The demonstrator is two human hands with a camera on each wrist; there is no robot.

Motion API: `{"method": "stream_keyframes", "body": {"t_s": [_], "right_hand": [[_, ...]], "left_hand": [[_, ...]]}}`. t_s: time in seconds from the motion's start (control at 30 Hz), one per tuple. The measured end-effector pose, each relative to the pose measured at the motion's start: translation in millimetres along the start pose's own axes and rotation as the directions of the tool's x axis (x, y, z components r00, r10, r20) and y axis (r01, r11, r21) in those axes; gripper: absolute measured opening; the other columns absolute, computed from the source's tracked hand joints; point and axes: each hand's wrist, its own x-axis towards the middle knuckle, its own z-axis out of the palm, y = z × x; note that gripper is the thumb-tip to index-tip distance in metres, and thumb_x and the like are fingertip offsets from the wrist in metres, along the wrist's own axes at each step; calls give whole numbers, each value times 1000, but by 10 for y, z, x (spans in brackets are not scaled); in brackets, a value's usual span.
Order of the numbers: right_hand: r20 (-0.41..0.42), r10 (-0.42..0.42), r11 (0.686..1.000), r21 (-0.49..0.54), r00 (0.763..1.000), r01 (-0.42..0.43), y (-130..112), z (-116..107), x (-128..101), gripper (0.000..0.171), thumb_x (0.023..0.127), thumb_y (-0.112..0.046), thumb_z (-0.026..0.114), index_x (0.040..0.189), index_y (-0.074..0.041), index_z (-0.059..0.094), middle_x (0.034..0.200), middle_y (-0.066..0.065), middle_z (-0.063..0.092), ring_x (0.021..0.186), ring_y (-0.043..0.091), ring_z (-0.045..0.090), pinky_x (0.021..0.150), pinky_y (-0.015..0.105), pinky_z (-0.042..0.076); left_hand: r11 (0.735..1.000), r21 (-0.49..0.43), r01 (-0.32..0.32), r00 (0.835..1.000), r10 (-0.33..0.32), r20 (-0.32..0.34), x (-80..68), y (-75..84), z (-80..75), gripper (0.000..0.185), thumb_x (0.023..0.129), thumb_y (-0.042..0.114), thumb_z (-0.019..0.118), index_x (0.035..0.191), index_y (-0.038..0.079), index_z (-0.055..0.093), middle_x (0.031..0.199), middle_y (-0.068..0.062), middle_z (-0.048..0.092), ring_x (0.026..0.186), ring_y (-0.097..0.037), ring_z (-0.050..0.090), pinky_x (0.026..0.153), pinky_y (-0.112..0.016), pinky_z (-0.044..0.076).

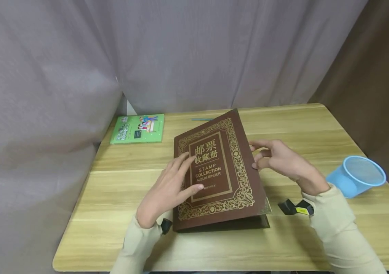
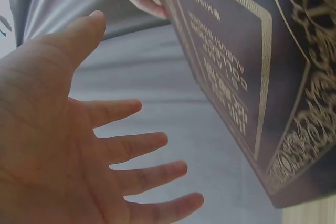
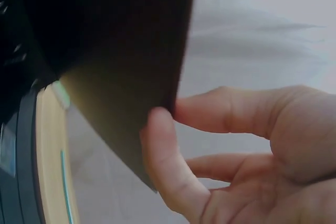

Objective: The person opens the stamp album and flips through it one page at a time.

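Note:
A brown stamp collection album (image 1: 211, 171) with gold lettering and an ornate gold border lies on the wooden table. Its front cover is lifted on the right side, tilted up from the lower part. At the cover's right edge my right hand (image 1: 281, 161) pinches the board between thumb and fingers. The right wrist view shows the fingertips on the cover's dark inner side (image 3: 126, 77), with dark pages (image 3: 26, 156) at the left. My left hand (image 1: 168, 186) overlaps the cover's left part in the head view; the left wrist view shows its fingers (image 2: 144, 174) spread, holding nothing.
A green illustrated book (image 1: 137, 129) lies at the table's back left. Behind the album is a thin blue stick (image 1: 202, 119). A translucent blue bin (image 1: 355, 177) sits at the right, near my right forearm. Grey curtains (image 1: 180, 57) hang behind the table (image 1: 119, 190).

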Motion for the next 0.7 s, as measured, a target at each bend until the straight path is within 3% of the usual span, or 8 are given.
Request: {"method": "stream_keyframes", "body": {"t_s": [0.07,0.2,0.33,0.5,0.7], "right_hand": [[-16,-16,1000,2,1000,16,-55,43,-27,72,83,14,59,148,19,29,134,33,50,86,13,67,79,29,58],[-41,-38,999,-3,998,38,-175,127,-63,66,88,9,60,149,15,34,120,29,62,88,12,67,81,27,56],[-47,-75,997,6,996,76,-295,189,-60,62,91,8,60,149,10,38,133,23,56,91,13,66,83,27,56],[-38,-108,994,24,993,109,-434,240,-14,58,93,8,60,148,5,42,149,18,46,96,16,67,86,31,57],[-10,-154,986,60,988,154,-560,317,30,54,96,5,61,147,4,45,133,21,59,97,19,69,89,36,57]], "left_hand": [[1000,0,-18,1000,18,-14,-1,30,-7,82,95,55,63,158,11,32,160,-18,33,145,-38,33,115,-57,30],[999,-21,-47,998,46,-35,-29,118,-45,83,93,53,67,158,14,32,158,-14,37,144,-32,36,114,-54,33],[994,-29,-109,992,106,-72,-45,220,-116,78,93,54,67,152,13,39,157,-10,38,142,-27,39,111,-52,38],[978,-17,-207,972,204,-117,-42,349,-245,65,93,52,68,140,11,50,156,-7,39,137,-23,44,100,-48,50],[948,11,-317,939,315,-134,-4,476,-383,65,92,47,73,142,12,51,154,-10,41,131,-26,49,89,-46,55]]}}
